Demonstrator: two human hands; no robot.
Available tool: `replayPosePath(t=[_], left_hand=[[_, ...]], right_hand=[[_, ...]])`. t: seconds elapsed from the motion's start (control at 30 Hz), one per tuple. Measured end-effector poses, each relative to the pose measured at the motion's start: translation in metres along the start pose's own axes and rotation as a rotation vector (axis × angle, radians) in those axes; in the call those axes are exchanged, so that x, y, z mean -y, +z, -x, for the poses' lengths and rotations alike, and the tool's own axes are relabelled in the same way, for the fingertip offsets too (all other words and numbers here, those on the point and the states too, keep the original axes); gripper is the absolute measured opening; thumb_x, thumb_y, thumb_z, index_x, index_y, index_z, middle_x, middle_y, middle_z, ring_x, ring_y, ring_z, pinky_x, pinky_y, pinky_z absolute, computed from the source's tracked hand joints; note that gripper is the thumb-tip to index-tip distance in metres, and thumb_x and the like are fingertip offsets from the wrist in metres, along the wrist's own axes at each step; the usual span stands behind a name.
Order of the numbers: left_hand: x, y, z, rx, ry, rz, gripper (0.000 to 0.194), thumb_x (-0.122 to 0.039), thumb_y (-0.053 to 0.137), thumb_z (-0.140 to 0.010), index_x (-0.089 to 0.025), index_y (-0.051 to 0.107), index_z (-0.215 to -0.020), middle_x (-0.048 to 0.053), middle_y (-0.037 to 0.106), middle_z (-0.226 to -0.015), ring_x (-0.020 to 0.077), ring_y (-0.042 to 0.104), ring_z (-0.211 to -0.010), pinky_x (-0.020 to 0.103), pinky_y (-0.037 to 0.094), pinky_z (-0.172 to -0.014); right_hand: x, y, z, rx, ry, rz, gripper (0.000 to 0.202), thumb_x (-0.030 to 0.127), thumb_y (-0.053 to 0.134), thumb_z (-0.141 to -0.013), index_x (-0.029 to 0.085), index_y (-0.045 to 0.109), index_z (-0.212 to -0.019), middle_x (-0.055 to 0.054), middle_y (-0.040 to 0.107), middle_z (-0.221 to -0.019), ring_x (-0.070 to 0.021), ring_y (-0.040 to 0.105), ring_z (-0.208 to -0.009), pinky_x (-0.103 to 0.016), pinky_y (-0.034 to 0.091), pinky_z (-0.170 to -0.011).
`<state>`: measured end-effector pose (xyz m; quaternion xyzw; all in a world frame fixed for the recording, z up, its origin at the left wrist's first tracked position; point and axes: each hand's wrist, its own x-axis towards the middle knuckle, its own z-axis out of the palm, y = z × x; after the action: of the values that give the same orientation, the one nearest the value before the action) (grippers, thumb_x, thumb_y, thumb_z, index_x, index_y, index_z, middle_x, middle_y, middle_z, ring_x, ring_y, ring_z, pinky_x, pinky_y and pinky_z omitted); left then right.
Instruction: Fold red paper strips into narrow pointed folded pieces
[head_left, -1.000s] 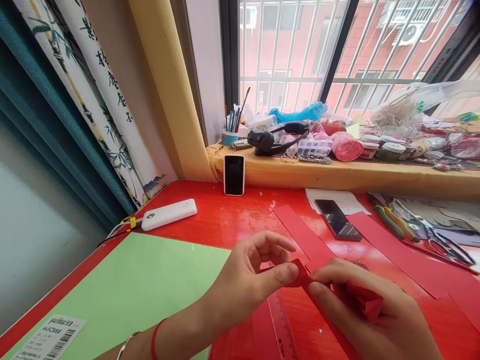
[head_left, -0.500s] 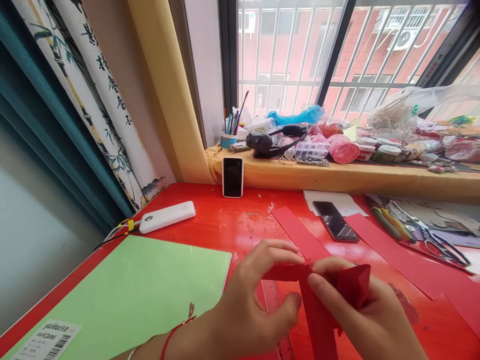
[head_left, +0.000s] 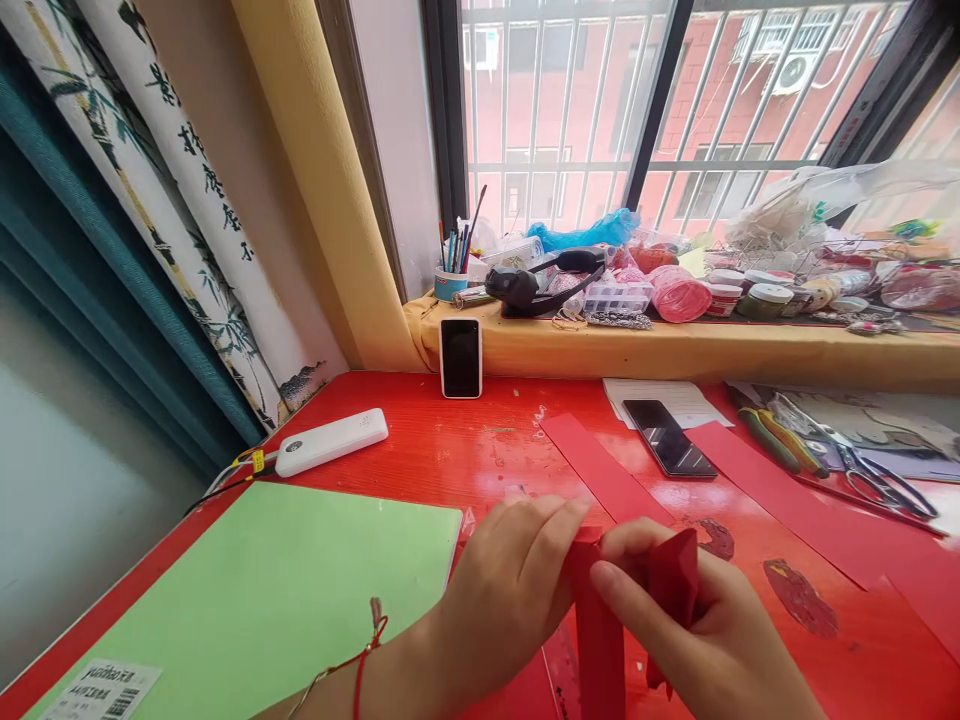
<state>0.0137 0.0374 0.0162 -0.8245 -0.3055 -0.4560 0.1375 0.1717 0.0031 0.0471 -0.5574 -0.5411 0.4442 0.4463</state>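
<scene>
A folded red paper strip (head_left: 600,650) hangs down between my two hands near the front of the table. My left hand (head_left: 510,590) is closed against the top of the strip, its fingertips curled behind it and partly hidden. My right hand (head_left: 705,630) pinches the strip between thumb and forefinger at the upper fold. A crumpled or folded red paper end (head_left: 675,580) sticks up from within my right hand's grip. Below the hands, a clear ruler (head_left: 559,665) lies on the table, partly covered by the left wrist and the paper.
A green sheet (head_left: 300,570) covers the left side of the red table (head_left: 420,440). Behind stand a white power bank (head_left: 331,442) and a propped phone (head_left: 460,358). To the right lie another phone (head_left: 669,438), red paper strips (head_left: 787,500), pliers (head_left: 780,440) and scissors (head_left: 874,470).
My left hand, with thumb and fingers apart before, has closed on the paper strip. Both hands and the strip have shifted a little left in the picture.
</scene>
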Motion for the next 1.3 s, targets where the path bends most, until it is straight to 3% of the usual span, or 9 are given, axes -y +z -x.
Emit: replayPosePath(t=[0.17,0.47,0.7,1.0,1.3], left_hand=[[0.002,0.002,-0.001,-0.006,0.07,-0.053,0.026,-0.014,0.032,-0.104,-0.006,0.052,-0.119,0.011,0.071,-0.087,0.0209,0.066,-0.072,0.036,0.057,-0.069],[0.009,0.006,0.003,-0.006,0.088,-0.059,0.026,-0.017,0.03,-0.105,-0.007,0.049,-0.122,0.01,0.07,-0.086,0.0206,0.064,-0.07,0.04,0.057,-0.073],[0.01,0.01,0.007,0.023,0.088,0.019,0.026,-0.011,0.035,-0.099,-0.01,0.049,-0.121,0.009,0.07,-0.086,0.0194,0.064,-0.071,0.038,0.056,-0.074],[0.008,0.01,0.008,0.039,0.128,0.076,0.026,-0.008,0.031,-0.1,-0.012,0.05,-0.116,0.004,0.068,-0.078,0.0161,0.062,-0.066,0.034,0.056,-0.074],[0.01,0.012,0.012,0.072,0.115,0.097,0.028,-0.006,0.032,-0.097,-0.012,0.049,-0.119,0.005,0.068,-0.08,0.0174,0.062,-0.066,0.036,0.056,-0.075]], right_hand=[[0.003,-0.001,-0.001,0.035,-0.01,0.018,0.032,0.053,0.068,-0.075,0.023,0.06,-0.066,0.007,0.035,-0.055,-0.0105,0.034,-0.049,-0.022,0.034,-0.04],[0.001,-0.004,-0.003,0.088,-0.024,0.063,0.032,0.054,0.069,-0.075,0.024,0.059,-0.072,0.008,0.03,-0.055,-0.0101,0.029,-0.046,-0.02,0.029,-0.034],[-0.004,-0.008,-0.006,0.165,-0.101,0.064,0.034,0.051,0.071,-0.074,0.024,0.054,-0.064,0.005,0.042,-0.057,-0.013,0.038,-0.055,-0.025,0.041,-0.051],[-0.019,-0.018,-0.004,0.172,-0.134,0.078,0.032,0.05,0.076,-0.071,0.024,0.06,-0.065,0.006,0.042,-0.057,-0.0126,0.036,-0.054,-0.024,0.04,-0.051],[-0.029,-0.037,-0.009,0.3,-0.147,0.033,0.044,0.069,0.061,-0.081,0.025,0.06,-0.076,0.0,0.052,-0.071,-0.0166,0.047,-0.064,-0.029,0.051,-0.062]])
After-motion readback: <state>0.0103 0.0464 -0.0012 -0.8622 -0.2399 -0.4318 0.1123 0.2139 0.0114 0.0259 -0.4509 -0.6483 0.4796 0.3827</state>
